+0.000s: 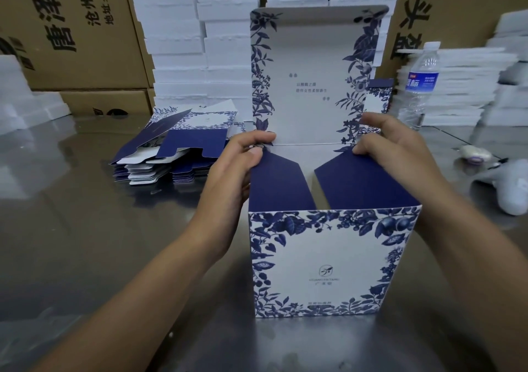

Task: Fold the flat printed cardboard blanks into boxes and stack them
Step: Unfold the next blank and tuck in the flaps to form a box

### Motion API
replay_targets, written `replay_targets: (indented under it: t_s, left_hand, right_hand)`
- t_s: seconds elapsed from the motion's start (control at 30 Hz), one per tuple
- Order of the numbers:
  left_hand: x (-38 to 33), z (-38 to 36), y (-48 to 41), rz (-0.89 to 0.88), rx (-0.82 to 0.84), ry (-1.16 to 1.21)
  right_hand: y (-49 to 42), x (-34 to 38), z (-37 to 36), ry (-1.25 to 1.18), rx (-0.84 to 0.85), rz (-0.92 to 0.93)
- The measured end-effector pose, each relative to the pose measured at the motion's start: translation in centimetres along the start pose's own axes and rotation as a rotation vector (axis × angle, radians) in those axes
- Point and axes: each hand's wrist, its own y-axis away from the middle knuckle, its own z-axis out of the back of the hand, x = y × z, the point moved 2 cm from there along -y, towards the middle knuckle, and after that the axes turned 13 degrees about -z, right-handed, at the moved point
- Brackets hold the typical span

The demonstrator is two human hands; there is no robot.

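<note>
Standing upright on the steel table (85, 229), the half-folded box (328, 263) had its printed lid (311, 80) raised at the back. Both hands sat at its rear corners: the left hand (243, 157) pinched the left navy flap (280, 183) with curled fingers, and the right hand (391, 146) gripped the right navy flap (360, 183) likewise. Left of the box lay the pile of flat blanks (177, 143) — behind the box, stacked white boxes (183, 43).
</note>
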Motion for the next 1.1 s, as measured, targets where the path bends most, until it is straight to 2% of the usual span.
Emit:
replay_targets:
  t_s: [0.37,0.57,0.7,0.83,0.93,1.1]
  left_hand:
    - [-0.5,-0.3,-0.7,-0.027,0.034,-0.023]
    - [-0.1,-0.1,0.1,-0.053,-0.093,0.055]
    - [-0.2,0.0,-0.9,-0.103,-0.133,-0.040]
    - [0.0,0.1,-0.1,-0.057,-0.082,-0.045]
    - [-0.7,0.1,-1.3,0.042,-0.092,-0.139]
    - [-1.4,0.4,-1.0,0.060,-0.025,-0.098]
  right_hand:
    - [0.3,0.1,-0.1,0.001,0.060,0.063]
    - [0.3,-0.5,-0.2,-0.144,0.087,0.068]
    - [-0.2,-0.6,-0.4,-0.002,0.056,0.055]
    - [-0.5,-0.7,-0.9,-0.163,0.085,-0.048]
    - [-0.1,-1.1,-1.1,-0.221,0.108,-0.028]
    - [0.5,-0.3,-0.8,-0.142,-0.036,-0.003]
